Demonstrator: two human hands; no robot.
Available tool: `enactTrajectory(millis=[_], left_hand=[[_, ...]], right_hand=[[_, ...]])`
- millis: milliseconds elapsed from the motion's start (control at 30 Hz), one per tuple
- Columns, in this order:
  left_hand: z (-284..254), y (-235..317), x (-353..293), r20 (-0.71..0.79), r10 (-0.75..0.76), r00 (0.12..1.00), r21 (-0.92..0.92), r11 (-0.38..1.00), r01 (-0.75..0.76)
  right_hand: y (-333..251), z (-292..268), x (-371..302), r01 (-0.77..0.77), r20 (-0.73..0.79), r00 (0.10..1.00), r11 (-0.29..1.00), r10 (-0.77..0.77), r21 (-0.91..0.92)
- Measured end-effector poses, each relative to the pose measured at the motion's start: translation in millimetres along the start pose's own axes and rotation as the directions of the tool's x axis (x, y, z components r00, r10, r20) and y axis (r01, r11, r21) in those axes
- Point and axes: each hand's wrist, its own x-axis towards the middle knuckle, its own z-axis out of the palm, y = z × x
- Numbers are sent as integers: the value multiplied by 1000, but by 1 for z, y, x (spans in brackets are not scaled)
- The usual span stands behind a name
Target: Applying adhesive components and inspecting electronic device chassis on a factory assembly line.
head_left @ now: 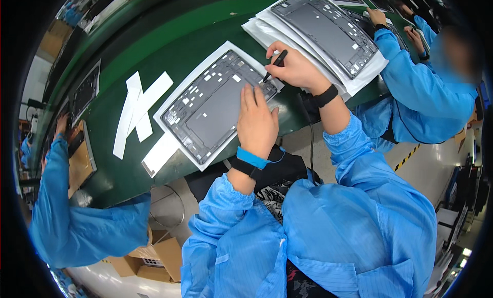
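Observation:
A dark grey tablet housing (213, 110) dotted with small white and silver patches lies on a white sheet (202, 167) in front of me. My left hand (255, 118) rests on its lower right part with fingers stretched out, holding nothing. Between the fingers of my right hand (298, 67) is a slim black pen-shaped tool (280, 58). Its tip points down at the housing's right end, close to my left fingertips; whether it touches is too small to tell. A wristband sits on each of my wrists, with a second, blue one on the left.
Crossed white strips (136, 110) lie left of the housing, and another white strip (160, 154) is at its lower left corner. A stack of white sheets (259, 28) bears another housing (328, 31) at the right. Co-workers in blue smocks work on both sides of the green table (115, 180).

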Motion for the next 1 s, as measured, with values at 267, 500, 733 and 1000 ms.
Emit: enactTrajectory(millis=[267, 500, 733, 1000], left_hand=[[4, -1, 1, 34, 8, 999, 53, 999, -10], [0, 2, 5, 64, -15, 998, 71, 997, 10], [11, 13, 13, -18, 28, 999, 269, 963, -22], [17, 10, 28, -66, 142, 988, 393, 913, -105]], right_hand=[[2, 0, 1, 16, -44, 999, 999, -18, -44], [0, 2, 0, 25, -88, 996, 995, -34, -97], [1, 3, -2, 17, -97, 995, 993, -29, -118], [-12, 18, -14, 20, -299, 950, 941, 88, 338]])
